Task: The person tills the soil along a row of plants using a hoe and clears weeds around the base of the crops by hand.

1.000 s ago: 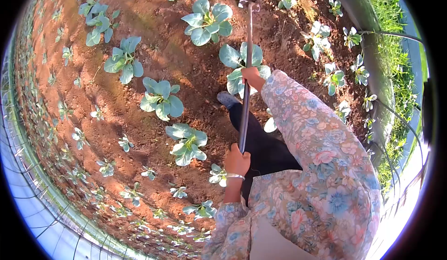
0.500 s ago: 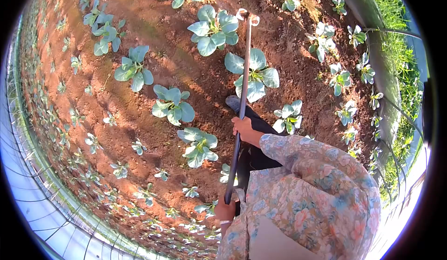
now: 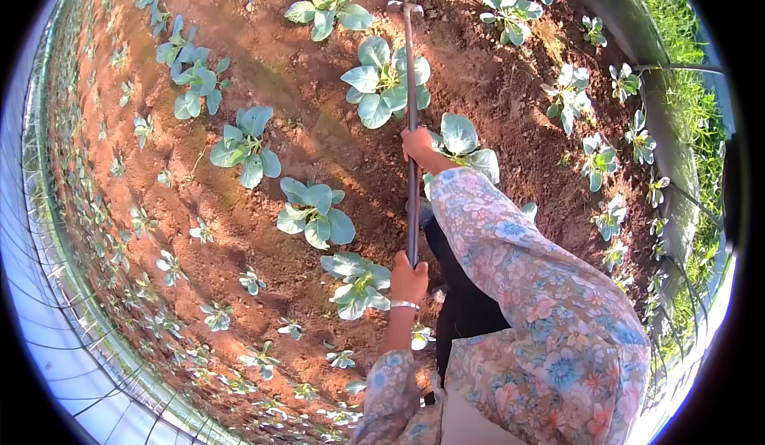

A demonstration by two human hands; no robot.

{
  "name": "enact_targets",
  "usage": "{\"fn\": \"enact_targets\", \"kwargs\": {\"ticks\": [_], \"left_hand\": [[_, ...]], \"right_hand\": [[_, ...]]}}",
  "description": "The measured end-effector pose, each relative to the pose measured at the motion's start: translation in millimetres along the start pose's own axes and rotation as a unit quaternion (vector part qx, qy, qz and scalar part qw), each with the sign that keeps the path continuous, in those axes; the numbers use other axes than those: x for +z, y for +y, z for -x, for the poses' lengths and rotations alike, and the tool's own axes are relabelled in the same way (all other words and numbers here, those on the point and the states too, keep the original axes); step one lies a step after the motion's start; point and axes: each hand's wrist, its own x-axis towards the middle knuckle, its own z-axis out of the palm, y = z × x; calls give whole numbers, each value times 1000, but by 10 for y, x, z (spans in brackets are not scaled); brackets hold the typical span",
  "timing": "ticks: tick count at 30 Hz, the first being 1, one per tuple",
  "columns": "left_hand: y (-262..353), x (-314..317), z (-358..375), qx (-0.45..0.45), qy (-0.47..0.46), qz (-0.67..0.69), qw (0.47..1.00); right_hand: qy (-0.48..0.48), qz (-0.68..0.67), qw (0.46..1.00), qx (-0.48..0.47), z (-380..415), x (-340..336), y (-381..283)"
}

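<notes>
Along the bed's left side the seedlings [image 3: 171, 266] stand in unbroken red soil [image 3: 263, 54]. Your left hand [image 3: 409, 279] is clamped on the hoe handle [image 3: 412, 118] low down, your right hand [image 3: 417, 141] higher; the blade [image 3: 403, 5] rests beyond a cabbage plant [image 3: 384, 82]. Most rows look left to work.

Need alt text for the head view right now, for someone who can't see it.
Both hands grip a long-handled hoe: right hand midway up the shaft, left hand at its near end. Its blade rests on red soil between young leafy plants.
</notes>
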Motion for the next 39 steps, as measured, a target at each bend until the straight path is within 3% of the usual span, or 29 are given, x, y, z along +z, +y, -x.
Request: {"fn": "enact_targets", "kwargs": {"ticks": [2, 6, 8, 10, 13, 15, 17, 18, 20, 22, 24, 25, 26, 28, 30, 32, 33, 35, 37, 39], "left_hand": [[-240, -148, 604, -56, -30, -40, 997], [-318, -371, 1580, -46, 83, -67, 993], [-246, -415, 1863, -61, 105, -58, 991], [-256, -298, 1982, -78, 70, -62, 993], [-226, -213, 1652, -105, 29, -42, 993], [-5, -182, 1202, -88, 5, -5, 996], [322, -178, 620, -26, -26, 58, 998], [478, -162, 347, 10, -52, 95, 994], [729, 22, -138, 28, -48, 84, 995], [748, 268, -343, 44, -33, 78, 995], [339, 483, -88, 18, -68, 71, 995], [65, 547, 167, -33, -81, 10, 996], [-240, 557, 450, -26, -54, -14, 998], [-346, 236, 1003, -113, -76, -47, 990], [-418, 28, 1496, -126, -40, -78, 988], [-736, 222, 1900, -57, 6, -126, 990], [-695, 283, 1958, -138, -30, -83, 986], [-650, 430, 1801, -148, -61, -57, 986], [-512, 485, 1358, -50, -32, 29, 998], [55, 187, 639, -101, -151, 199, 963]], "right_hand": [[-32, -12, 999, 23, 589, 181, 435], [-66, -139, 983, 105, 1840, 90, 385], [-93, -191, 971, 110, 2082, 58, 454], [-112, -223, 962, 107, 2220, -53, 542], [-97, -224, 964, 106, 1953, -184, 409], [-52, -230, 972, 26, 1524, -310, 163], [15, -85, 996, -37, 854, -485, -87], [28, -111, 992, -45, 532, -602, -265], [18, 100, 987, -127, -74, -845, -455], [39, 77, 996, 6, -279, -921, -542], [94, 105, 987, 73, -97, -713, -32], [92, 87, 987, 101, 79, -561, 280], [77, 45, 989, 120, 340, -408, 575], [32, -33, 987, 154, 941, -165, 1037], [-19, -97, 982, 163, 1483, -133, 1235], [-68, -134, 977, 152, 1906, -276, 1111], [-73, -144, 975, 152, 1948, -325, 1083], [-76, -180, 970, 144, 1889, -413, 972], [-53, -180, 981, 59, 1499, -476, 649], [-35, -151, 988, -25, 1064, -595, 74]]}}
